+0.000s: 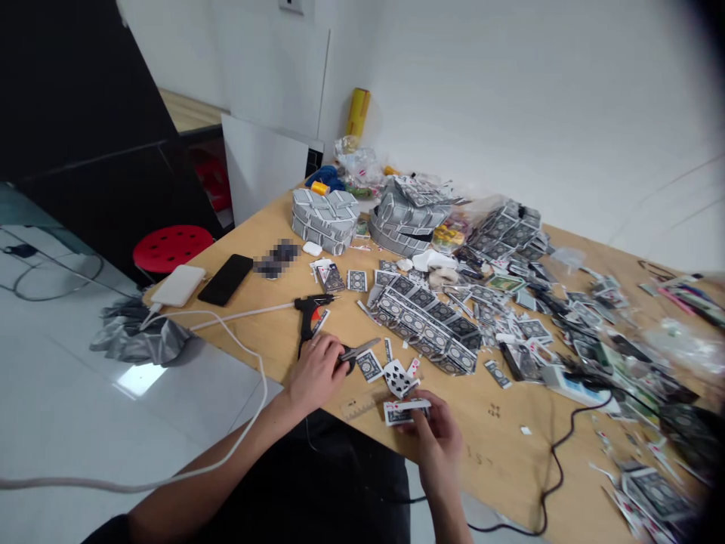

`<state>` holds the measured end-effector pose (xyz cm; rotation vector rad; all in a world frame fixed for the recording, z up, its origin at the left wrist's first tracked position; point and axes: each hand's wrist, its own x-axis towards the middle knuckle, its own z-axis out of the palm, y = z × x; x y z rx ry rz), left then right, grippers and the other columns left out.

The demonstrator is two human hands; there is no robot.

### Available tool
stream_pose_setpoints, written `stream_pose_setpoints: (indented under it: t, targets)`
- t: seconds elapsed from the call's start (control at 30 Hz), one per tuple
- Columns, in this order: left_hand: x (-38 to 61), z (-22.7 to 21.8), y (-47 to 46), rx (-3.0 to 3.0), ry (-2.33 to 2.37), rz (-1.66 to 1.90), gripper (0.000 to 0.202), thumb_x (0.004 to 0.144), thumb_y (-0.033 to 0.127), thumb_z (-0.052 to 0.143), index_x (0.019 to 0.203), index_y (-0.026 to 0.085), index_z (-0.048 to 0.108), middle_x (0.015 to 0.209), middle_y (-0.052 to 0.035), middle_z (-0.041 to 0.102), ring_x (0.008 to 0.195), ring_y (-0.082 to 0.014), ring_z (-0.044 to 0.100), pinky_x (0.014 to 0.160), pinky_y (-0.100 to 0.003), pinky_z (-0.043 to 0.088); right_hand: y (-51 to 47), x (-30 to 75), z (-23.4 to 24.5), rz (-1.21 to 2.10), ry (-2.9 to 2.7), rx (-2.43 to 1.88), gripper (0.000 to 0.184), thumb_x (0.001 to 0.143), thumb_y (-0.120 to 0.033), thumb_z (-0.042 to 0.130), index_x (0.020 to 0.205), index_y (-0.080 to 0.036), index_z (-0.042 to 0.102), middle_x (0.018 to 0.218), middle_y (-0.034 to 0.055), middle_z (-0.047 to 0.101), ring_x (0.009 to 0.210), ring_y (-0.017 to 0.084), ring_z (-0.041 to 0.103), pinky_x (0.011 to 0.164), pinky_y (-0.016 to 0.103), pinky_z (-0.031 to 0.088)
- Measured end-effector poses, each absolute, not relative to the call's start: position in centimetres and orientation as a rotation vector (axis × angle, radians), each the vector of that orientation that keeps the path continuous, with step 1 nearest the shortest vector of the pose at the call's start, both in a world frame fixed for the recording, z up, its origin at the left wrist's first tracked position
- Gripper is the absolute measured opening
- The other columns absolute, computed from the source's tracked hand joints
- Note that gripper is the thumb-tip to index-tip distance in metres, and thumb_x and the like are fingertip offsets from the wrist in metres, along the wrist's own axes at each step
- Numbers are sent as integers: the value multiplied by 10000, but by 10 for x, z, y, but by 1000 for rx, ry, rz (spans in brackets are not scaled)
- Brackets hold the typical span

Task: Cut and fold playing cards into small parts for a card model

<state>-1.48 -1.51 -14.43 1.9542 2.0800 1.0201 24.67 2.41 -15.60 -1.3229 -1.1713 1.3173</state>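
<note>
My left hand [318, 372] rests near the table's front edge, its curled fingers on the black handle of a pair of scissors [362, 349]. The blades point away to the right. Just beyond those fingers lies a black hot glue gun [309, 308]. Between the thumb and fingers of my right hand [439, 434] is a folded playing card [399, 414], with a white strip along its upper edge. A seven-or-so spade card [399, 378] and a patterned card [369, 366] lie just past it. Behind them stretches a panel of joined folded cards [427, 321].
Boxes made of cards [325, 219] stand at the back. Loose cards and scraps spread over the right side. A phone [226, 279] and white power bank [179, 285] lie left. A white cable [263, 378] crosses my left arm; a black cord [558, 453] runs at right.
</note>
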Motion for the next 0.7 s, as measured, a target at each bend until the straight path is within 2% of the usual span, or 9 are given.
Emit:
stream_pose_setpoints:
  t: [0.43, 0.63, 0.7]
  targets:
    - [-14, -142, -13, 1866, 2088, 1036, 211, 917, 186, 835, 990, 234, 643, 1152, -72, 695, 1158, -296, 674, 1057, -518, 563, 20, 249, -147, 1338, -1184, -1375, 511, 788, -580, 902, 1080, -190, 751, 930, 83, 810, 576, 198, 687, 541, 318, 598]
    - [-11, -148, -14, 1812, 2093, 1042, 240, 914, 165, 822, 1044, 267, 648, 1196, -67, 718, 1171, -298, 694, 1043, -523, 583, 11, 251, -149, 1327, -1137, -1416, 492, 810, -593, 893, 1097, -222, 743, 950, 89, 819, 524, 196, 656, 502, 324, 565]
    - [-10, -149, -15, 1774, 2101, 1038, 235, 927, 173, 804, 1061, 282, 645, 1201, -64, 721, 1166, -299, 697, 1042, -530, 586, 9, 252, -151, 1308, -1132, -1438, 493, 812, -616, 891, 1085, -235, 740, 904, 86, 815, 516, 212, 658, 485, 330, 558]
